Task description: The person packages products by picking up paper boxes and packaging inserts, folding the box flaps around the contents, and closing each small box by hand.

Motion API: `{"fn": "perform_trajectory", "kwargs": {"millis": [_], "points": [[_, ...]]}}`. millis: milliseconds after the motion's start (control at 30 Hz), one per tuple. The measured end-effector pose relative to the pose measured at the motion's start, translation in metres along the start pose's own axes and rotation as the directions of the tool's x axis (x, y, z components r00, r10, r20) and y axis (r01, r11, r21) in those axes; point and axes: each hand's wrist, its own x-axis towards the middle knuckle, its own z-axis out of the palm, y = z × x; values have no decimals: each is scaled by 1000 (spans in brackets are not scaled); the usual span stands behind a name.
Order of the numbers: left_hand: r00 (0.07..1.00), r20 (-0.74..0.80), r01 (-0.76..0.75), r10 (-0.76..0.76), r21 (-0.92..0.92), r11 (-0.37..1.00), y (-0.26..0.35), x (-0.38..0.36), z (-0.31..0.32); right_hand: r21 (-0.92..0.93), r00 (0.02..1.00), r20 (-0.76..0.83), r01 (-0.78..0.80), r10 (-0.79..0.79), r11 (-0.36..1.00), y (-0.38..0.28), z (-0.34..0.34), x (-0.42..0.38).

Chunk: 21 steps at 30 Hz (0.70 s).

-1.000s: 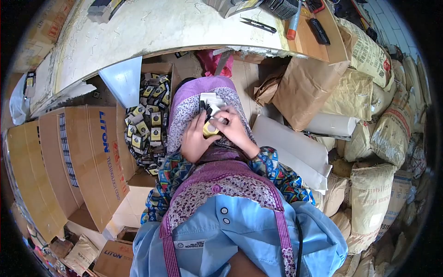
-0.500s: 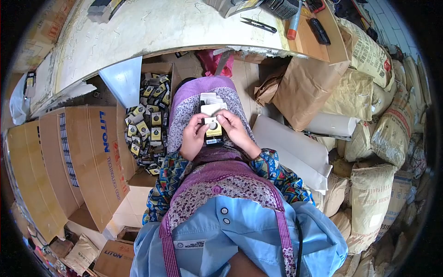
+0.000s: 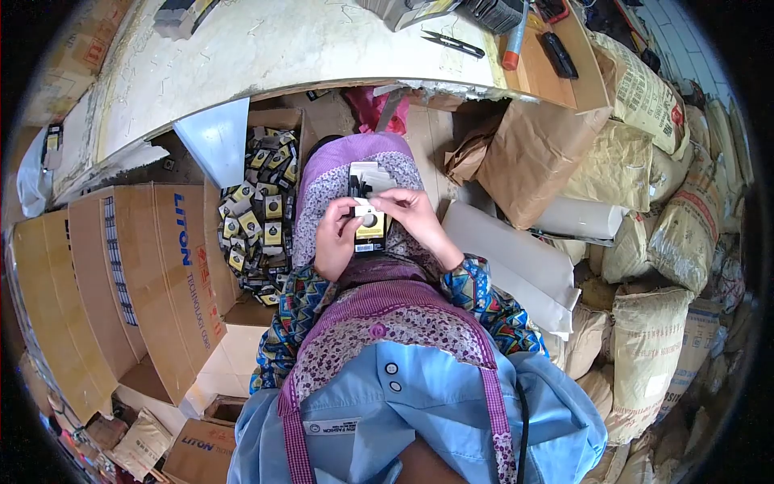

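Over my lap, my left hand (image 3: 335,236) is closed on the left edge of a small yellow, black and white box (image 3: 370,231), thumb on its front. The box has a round mark and a barcode near the bottom. My right hand (image 3: 413,219) pinches at the box's top right, thumb and finger together; whether it grips a flap or something tiny, I cannot make out. Just beyond the fingers, several white and black pieces (image 3: 369,174) rest on the patterned apron (image 3: 321,181), partly hidden by the hands.
An open carton (image 3: 260,129) at my left holds many similar small boxes (image 3: 272,208). Large LITON cardboard (image 3: 165,266) stands farther left. Ahead is a worn worktable (image 3: 322,48) with snips (image 3: 453,43). Brown paper (image 3: 536,157) and stacked sacks (image 3: 651,355) lie at right.
My right hand has shifted up slightly to the box's top edge, its fingers now pinched there. Dark pieces show behind the box where a white surface was. My left hand stays nearly still.
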Motion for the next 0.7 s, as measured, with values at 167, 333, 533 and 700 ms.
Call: {"fn": "perform_trajectory", "kwargs": {"millis": [167,333,533,700], "points": [[997,-18,70,-69,23,997,-5,-2,-8,-225,990,105,117,-95,967,1,2,-6],[965,-261,177,-8,633,754,36,-7,-54,-959,925,108,194,-364,209,21,6,-6],[961,-53,-137,271,761,634,14,-6,-51,-959,921,155,227,-357,171,19,5,-5],[950,192,-307,247,721,621,7,-4,4,-613,985,-10,128,-170,780,4,5,-4]]}}
